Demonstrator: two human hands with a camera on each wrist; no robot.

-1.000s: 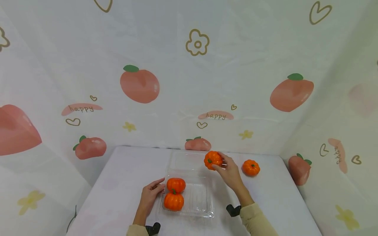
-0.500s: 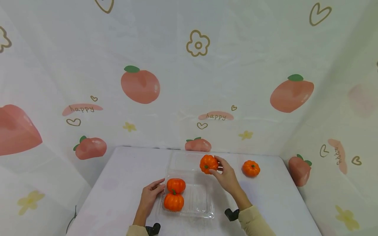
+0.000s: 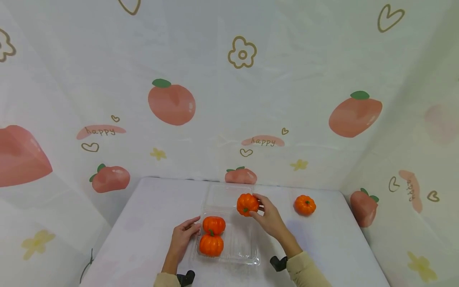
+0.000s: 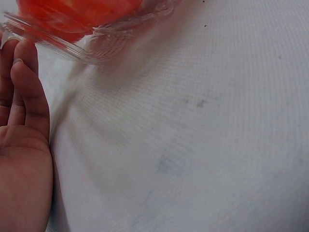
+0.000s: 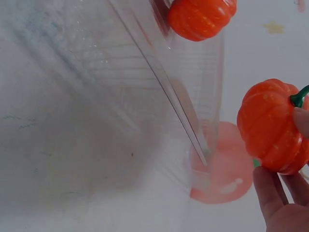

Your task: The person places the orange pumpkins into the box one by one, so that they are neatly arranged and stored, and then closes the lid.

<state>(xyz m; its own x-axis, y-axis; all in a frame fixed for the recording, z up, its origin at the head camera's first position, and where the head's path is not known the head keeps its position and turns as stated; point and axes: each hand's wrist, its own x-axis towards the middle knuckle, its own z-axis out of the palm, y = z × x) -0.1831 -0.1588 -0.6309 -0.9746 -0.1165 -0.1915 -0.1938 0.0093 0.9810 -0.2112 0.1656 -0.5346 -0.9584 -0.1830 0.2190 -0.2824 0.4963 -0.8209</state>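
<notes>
Two small orange pumpkins, a rear one (image 3: pixel 214 225) and a front one (image 3: pixel 211 244), sit in the left half of a clear plastic clamshell box (image 3: pixel 244 261) whose lid (image 3: pixel 224 195) lies back. My left hand (image 3: pixel 183 239) touches the box's left rim; in the left wrist view its fingers (image 4: pixel 31 92) look fairly straight against the rim. With thumb and fingers, my right hand (image 3: pixel 270 219) grips another orange pumpkin (image 3: pixel 247 205), green stem towards me, above the box's rear right part. The right wrist view shows this held pumpkin (image 5: pixel 270 125) with thumb and fingertips on it.
One more pumpkin (image 3: pixel 305 205) stands on the white-covered table (image 3: pixel 333 239), right of the box. A white printed cloth (image 3: pixel 215 151) hangs behind the table and along both sides. A dark cord (image 3: pixel 87 265) shows by the left table edge.
My right hand has carried the gripped pumpkin left and towards me, nearer the box's base. My left hand stays at the rim, and the other pumpkins keep their places.
</notes>
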